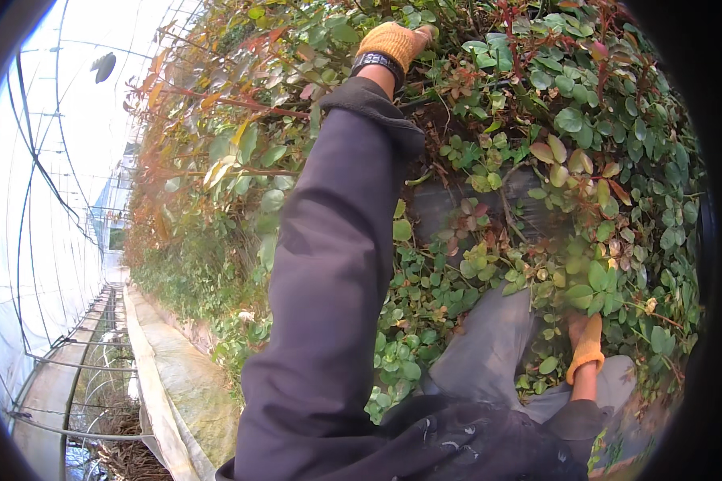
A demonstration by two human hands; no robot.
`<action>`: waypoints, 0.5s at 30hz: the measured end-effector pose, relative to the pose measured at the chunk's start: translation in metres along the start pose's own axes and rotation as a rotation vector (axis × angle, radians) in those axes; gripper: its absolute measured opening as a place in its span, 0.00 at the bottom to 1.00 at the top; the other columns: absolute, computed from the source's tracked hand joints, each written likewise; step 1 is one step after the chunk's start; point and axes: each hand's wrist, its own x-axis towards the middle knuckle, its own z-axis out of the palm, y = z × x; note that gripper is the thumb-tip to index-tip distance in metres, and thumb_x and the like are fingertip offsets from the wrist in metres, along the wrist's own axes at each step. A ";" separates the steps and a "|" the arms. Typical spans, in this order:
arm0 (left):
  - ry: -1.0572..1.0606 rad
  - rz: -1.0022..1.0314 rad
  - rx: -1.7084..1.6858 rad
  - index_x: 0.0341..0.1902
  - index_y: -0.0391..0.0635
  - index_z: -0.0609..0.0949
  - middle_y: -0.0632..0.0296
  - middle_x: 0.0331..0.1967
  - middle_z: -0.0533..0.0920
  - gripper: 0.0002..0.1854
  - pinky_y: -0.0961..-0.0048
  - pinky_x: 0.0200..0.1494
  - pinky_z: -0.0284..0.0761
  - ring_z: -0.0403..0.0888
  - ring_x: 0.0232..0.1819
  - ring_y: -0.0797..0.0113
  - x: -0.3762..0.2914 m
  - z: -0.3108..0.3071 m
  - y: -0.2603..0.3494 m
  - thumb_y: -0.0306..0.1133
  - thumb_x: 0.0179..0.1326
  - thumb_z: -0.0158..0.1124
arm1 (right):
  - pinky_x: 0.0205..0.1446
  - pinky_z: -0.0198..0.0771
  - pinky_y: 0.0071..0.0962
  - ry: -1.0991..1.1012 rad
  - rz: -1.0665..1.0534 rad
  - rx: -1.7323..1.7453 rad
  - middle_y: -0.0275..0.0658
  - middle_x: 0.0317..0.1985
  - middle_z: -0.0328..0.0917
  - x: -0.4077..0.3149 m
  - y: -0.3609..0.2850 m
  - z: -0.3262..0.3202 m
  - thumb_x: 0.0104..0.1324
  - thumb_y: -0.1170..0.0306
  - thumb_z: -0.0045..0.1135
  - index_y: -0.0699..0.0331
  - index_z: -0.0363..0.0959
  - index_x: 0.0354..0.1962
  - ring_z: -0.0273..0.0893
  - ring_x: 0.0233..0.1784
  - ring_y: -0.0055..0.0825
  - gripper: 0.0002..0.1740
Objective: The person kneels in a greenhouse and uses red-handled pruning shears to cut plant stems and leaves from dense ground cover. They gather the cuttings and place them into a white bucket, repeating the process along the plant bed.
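My left hand, in an orange knit glove with bare fingertips and a dark wristband, reaches far into leafy rose bushes. Its fingertips touch a green leaf among the stems; whether they grip anything is unclear. Low at the right, close to my knees, my right hand wears a matching glove and points into the foliage. Leaves cover its fingers, so what it holds cannot be told. A dark sheet shows between the plants.
My legs in grey trousers press among the low branches. At the left runs a pale sheet-covered edge, beside a metal-framed greenhouse wall of translucent film. Reddish shoots stick out from the bushes near my left arm.
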 end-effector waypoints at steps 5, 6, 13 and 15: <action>-0.208 0.050 0.173 0.75 0.49 0.79 0.51 0.78 0.74 0.48 0.48 0.80 0.63 0.70 0.80 0.47 0.051 0.039 0.028 0.77 0.69 0.49 | 0.61 0.75 0.41 0.146 -0.241 -0.174 0.49 0.52 0.88 0.000 0.019 0.011 0.68 0.73 0.63 0.70 0.83 0.50 0.84 0.55 0.43 0.15; -0.232 0.045 0.233 0.76 0.52 0.78 0.54 0.78 0.74 0.46 0.46 0.79 0.63 0.71 0.79 0.49 0.062 0.045 0.033 0.76 0.68 0.52 | 0.62 0.75 0.41 0.168 -0.245 -0.199 0.50 0.54 0.88 -0.001 0.024 0.012 0.68 0.73 0.63 0.70 0.83 0.52 0.84 0.57 0.44 0.16; -0.412 0.133 0.449 0.70 0.55 0.84 0.56 0.73 0.80 0.38 0.48 0.74 0.71 0.78 0.74 0.52 0.114 0.100 0.022 0.68 0.68 0.59 | 0.71 0.70 0.44 -0.029 -0.132 -0.689 0.47 0.60 0.84 -0.014 0.053 0.006 0.72 0.61 0.60 0.64 0.79 0.60 0.79 0.67 0.46 0.23; -0.392 0.253 0.508 0.67 0.55 0.86 0.56 0.70 0.83 0.33 0.50 0.71 0.74 0.81 0.71 0.52 0.135 0.125 0.008 0.63 0.69 0.61 | 0.73 0.67 0.45 -0.114 -0.087 -0.816 0.46 0.63 0.81 -0.018 0.062 0.006 0.74 0.62 0.57 0.62 0.77 0.62 0.76 0.69 0.46 0.23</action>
